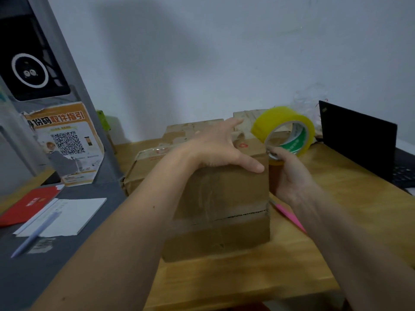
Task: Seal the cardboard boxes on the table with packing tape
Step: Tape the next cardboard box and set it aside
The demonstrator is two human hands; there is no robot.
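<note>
Currently the near cardboard box (224, 198) stands on the wooden bench (336, 198), in front of more worn cartons (146, 162) stacked behind it. Judged light and fairly stiff but dented; the walls would likely flex, so best steadied from the top near an edge, not squeezed at the sides. Left hand (221, 147) lies flat on the box top, fingers spread and straight, thumb reaching to the right front corner: a wide, pressing grip, holding nothing. Right hand (289, 176) is just beside the box's right wall, fingers curled round the lower rim of the yellow tape roll (286, 131). Roll is rigid; free tape is thin, sticky, likely to fold on itself. A brownish strip seems to run down the corner; blurred. A pink pen (289, 215) lies below that hand.
</note>
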